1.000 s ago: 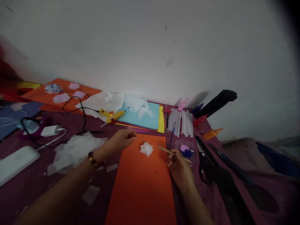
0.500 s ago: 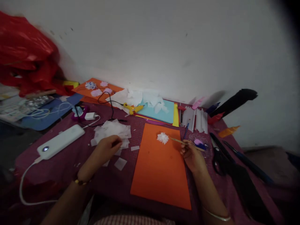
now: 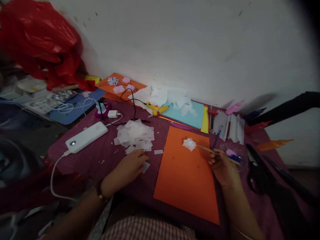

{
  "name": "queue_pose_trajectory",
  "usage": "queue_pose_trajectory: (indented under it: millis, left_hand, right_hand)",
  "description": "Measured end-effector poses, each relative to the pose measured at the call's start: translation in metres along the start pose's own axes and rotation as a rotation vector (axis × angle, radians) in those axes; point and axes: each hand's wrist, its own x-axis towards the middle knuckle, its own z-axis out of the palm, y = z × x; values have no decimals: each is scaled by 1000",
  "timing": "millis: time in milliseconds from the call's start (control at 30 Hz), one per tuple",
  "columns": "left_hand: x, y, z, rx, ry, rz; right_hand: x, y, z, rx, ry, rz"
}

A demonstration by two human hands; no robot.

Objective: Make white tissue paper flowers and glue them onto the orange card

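Over the purple table, my left hand (image 3: 130, 166) has its fingers bent down beside a small white paper square (image 3: 146, 167). Part of that square is covered by the hand, and I cannot make out whether the fingertips pinch it. Just beyond lies a loose pile of translucent white paper squares (image 3: 135, 131). My right hand (image 3: 225, 168) is closed on a thin wooden stick (image 3: 204, 147). The stick's tip points at a white crumpled paper flower (image 3: 189, 144), which sits on an orange sheet (image 3: 186, 180); tip and flower seem to meet.
A yellow glue gun (image 3: 157, 109) with a black cord lies behind, beside coloured sheets (image 3: 197, 115). White sticks (image 3: 228, 128) and scissors (image 3: 253, 170) are at the right. At the left are a white power bank (image 3: 86, 137) and its cable, and a red plastic bag (image 3: 47, 36).
The view has swung left, so everything sits further right. My left hand has come back from the paper pile toward the single square. My right hand keeps the stick at the flower.
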Motion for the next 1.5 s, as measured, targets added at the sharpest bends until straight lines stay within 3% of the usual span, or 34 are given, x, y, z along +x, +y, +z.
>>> queue_pose_trajectory:
  millis: [233,367,500,633,733,833,933,1000,1200,1267,1367,1500]
  left_hand:
    - [14,-6,-14,53,-115,73]
    - [11,-1,-16,-147,-37,15]
    - [10,27,-25,-654,42,-68]
    - [22,68,-20,-1121,75,-52]
    - [34,91,-3,-1215,131,-50]
    - [41,101,16,-1175,160,-85]
    - [40,101,29,-1157,131,-127]
    - [38,98,36,-1258,77,-171]
    - [32,88,55,-1718,-306,-337]
    - [32,88,60,-1762,-298,-376]
    - [35,89,61,-1743,-171,-399]
    - [47,86,33,-1500,-94,-297]
  right_hand:
    - [-4,0,4,-44,-24,-27]
    - [-4,-2,5,-52,-25,-67]
    - [-21,-12,18,-60,-1,-214]
    - [-61,-15,48,-270,-92,-263]
    - [-92,-13,73,-385,-266,-237]
    - [-113,-5,88,-425,-355,-253]
    - [-122,9,90,-486,-266,-290]
    - [-124,18,87,-529,-229,-287]
    - [-131,23,81,-556,-294,-295]
    - [-134,21,81,-577,-296,-289]
    - [-136,20,81,-618,-293,-279]
    - [-125,15,72,-611,-259,-280]
